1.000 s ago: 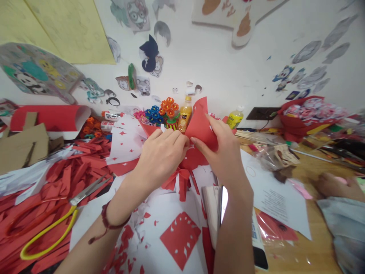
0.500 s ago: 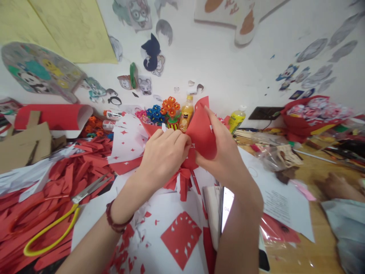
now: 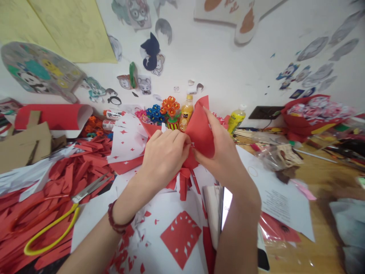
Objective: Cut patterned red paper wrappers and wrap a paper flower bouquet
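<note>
My right hand (image 3: 224,152) is closed around a raised, folded sheet of red paper (image 3: 199,125), fingers at its upper edge and thumb lower down. Curled beside it, my left hand (image 3: 167,152) pinches the paper near its lower inner fold; its fingertips are mostly hidden. The sheet belongs to a paper wrapping whose left side is a white sheet with small red diamond shapes (image 3: 125,139). Below my hands hangs a red paper bow (image 3: 184,182). A red paper square with cut-outs (image 3: 181,239) lies on white paper nearer to me.
Scissors with a yellow and a red handle (image 3: 75,205) lie open on red paper strips (image 3: 70,171) at left. Behind the wrapping stand a juice bottle (image 3: 186,114) and orange flowers (image 3: 170,106). A phone (image 3: 226,207) is under my right forearm. Another person's sleeve (image 3: 349,224) is at right.
My right hand and the red sheet have shifted slightly left. The other person's hand and sleeve at the right edge have drawn away to the right. My left hand has hardly moved.
</note>
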A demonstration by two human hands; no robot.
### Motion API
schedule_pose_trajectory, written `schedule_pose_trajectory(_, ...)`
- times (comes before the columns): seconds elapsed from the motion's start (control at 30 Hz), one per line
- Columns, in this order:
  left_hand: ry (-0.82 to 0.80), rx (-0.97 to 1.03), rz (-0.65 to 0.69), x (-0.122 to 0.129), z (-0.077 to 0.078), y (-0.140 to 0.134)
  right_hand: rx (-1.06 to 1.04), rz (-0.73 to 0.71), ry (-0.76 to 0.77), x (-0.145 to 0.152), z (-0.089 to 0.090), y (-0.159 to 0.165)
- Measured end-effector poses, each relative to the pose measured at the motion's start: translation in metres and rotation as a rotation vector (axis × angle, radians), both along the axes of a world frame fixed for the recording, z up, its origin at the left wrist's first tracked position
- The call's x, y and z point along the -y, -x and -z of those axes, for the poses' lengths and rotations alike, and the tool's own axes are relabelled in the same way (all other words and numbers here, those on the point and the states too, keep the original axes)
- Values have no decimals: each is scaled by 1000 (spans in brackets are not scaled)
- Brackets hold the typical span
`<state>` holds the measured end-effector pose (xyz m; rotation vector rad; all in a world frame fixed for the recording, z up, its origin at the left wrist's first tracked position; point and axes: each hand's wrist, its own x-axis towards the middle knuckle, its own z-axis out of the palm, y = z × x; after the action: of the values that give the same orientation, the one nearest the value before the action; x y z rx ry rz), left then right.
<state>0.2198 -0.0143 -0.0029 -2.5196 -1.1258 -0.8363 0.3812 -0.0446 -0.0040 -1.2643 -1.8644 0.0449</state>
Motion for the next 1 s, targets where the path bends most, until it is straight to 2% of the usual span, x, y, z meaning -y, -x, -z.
schedule_pose_trajectory(0.57,-18,5,-19,1,2,0,16,96,-56,-7,6,3)
schedule_pose_trajectory(0.77,-21,8,-17,1,2,0,16,89,-64,-8,6,4)
schedule_pose_trajectory(1.0,-34,140,-70,5,0,11,16,101,-43,-6,5,5)
